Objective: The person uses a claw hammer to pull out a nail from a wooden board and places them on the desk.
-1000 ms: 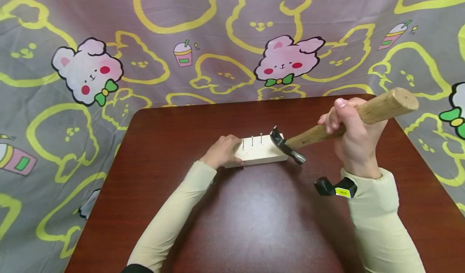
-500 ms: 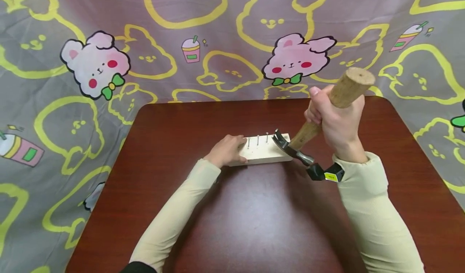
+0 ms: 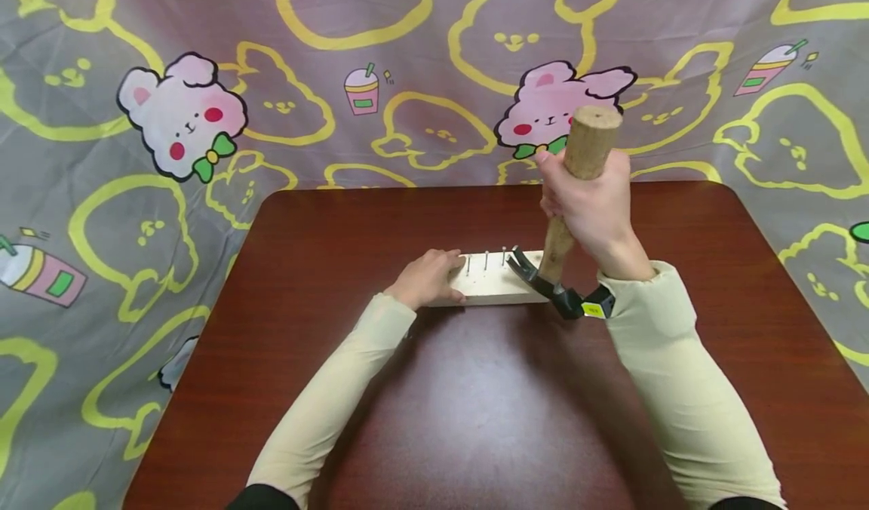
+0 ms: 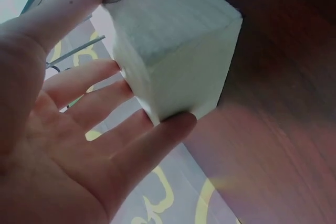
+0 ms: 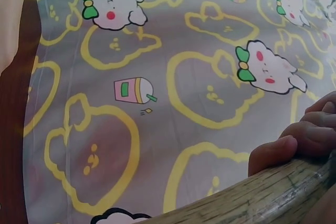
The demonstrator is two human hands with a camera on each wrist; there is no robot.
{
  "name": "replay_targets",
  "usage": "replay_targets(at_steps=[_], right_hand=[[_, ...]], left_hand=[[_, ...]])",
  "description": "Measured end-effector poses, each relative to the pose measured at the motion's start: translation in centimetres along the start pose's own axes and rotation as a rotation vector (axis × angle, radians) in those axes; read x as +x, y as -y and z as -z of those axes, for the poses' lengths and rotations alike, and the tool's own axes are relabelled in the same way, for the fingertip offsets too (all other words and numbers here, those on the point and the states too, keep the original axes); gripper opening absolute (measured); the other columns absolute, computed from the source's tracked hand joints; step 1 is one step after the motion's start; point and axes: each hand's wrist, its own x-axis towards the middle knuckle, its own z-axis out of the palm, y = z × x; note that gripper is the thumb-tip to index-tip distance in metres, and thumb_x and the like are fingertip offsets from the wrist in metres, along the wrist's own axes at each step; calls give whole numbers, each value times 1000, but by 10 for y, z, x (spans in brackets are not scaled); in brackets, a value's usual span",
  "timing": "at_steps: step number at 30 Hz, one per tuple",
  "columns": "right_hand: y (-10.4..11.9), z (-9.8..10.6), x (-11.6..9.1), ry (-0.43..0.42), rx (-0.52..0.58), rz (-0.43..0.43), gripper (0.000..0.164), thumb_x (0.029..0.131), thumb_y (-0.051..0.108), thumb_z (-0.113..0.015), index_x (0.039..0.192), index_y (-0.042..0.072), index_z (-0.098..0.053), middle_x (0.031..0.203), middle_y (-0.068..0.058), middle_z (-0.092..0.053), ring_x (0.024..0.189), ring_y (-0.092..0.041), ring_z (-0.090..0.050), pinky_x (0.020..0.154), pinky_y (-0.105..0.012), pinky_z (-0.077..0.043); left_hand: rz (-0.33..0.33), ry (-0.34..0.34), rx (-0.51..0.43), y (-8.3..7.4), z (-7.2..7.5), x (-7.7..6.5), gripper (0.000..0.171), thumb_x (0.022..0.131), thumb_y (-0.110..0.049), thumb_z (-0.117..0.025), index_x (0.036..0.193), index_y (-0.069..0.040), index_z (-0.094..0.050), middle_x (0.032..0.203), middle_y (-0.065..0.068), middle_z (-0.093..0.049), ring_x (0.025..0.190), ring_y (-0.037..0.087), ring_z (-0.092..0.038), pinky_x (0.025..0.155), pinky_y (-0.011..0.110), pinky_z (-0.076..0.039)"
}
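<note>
A pale wooden block (image 3: 502, 289) lies on the table, with several thin nails (image 3: 486, 261) standing up from its top. My left hand (image 3: 428, 278) holds the block's left end; in the left wrist view the thumb and fingers (image 4: 126, 135) press against different faces of it. My right hand (image 3: 592, 207) grips the wooden handle of a claw hammer (image 3: 594, 144), which stands nearly upright. The hammer's head is down over the block's right part, its claw close to the rightmost visible nail. The handle (image 5: 236, 200) also crosses the bottom of the right wrist view.
The reddish-brown table (image 3: 326, 231) has rounded far corners. Behind it hangs a grey cloth (image 3: 421, 65) printed with yellow outlines and cartoon rabbits. A black device with a yellow label (image 3: 593, 309) sits at the right wrist, beside the hammer head.
My right hand has swung left, bringing the hammer handle from leaning far right to nearly upright. The head stays over the block's right part. My left hand keeps its hold on the block.
</note>
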Motion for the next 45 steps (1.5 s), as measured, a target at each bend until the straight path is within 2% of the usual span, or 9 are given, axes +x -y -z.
replay_targets(at_steps=[7, 14, 18, 28, 33, 39, 45], right_hand=[[-3, -6, 9, 2, -34, -90, 32, 86, 6, -64, 58, 5, -49, 43, -1, -42, 35, -14, -36, 37, -28, -32], [-9, -11, 23, -12, -109, -141, 34, 84, 5, -60, 53, 5, -47, 41, -2, -41, 34, -16, -37, 37, -29, -34], [-12, -14, 29, -10, -132, -170, 33, 84, 7, -62, 54, 5, -48, 41, -2, -41, 34, -16, -38, 38, -29, -34], [-17, -19, 38, 35, -165, -210, 29, 86, 11, -63, 62, 5, -49, 45, 0, -44, 38, -15, -41, 39, -28, -35], [-19, -19, 41, 54, -113, -217, 31, 87, 10, -62, 61, 4, -46, 46, -1, -41, 38, -15, -38, 39, -28, -33], [-21, -16, 46, 0, 1, -226, 34, 84, 7, -64, 56, 5, -46, 43, 0, -38, 36, -12, -35, 37, -25, -31], [-22, -10, 47, -15, 74, -210, 34, 83, 5, -65, 54, 5, -47, 41, 0, -38, 35, -11, -33, 37, -26, -29]], left_hand=[[-9, 12, 4, 2, 2, 3, 66, 75, -35, -82, 132, -14, -59, 147, 8, -48, 132, 30, -49, 106, 42, -43], [-18, 13, 3, 3, 3, 5, 69, 74, -33, -83, 135, -14, -57, 146, 9, -49, 132, 30, -50, 107, 40, -42], [-21, 13, 9, 3, 2, 6, 70, 74, -33, -83, 136, -13, -56, 145, 9, -50, 131, 29, -50, 108, 39, -42], [-37, -16, 3, 3, 1, 7, 68, 72, -32, -84, 133, -13, -59, 133, 5, -59, 118, 27, -59, 97, 38, -49], [-30, -14, -6, 3, 0, 9, 68, 73, -33, -83, 133, -13, -59, 134, 6, -59, 120, 28, -58, 98, 38, -48], [12, 0, -4, 4, 1, 10, 70, 72, -35, -83, 134, -14, -58, 140, 6, -55, 125, 28, -55, 103, 39, -46], [15, 9, 10, 5, 2, 11, 67, 74, -35, -83, 132, -13, -59, 142, 8, -54, 127, 29, -53, 104, 39, -45]])
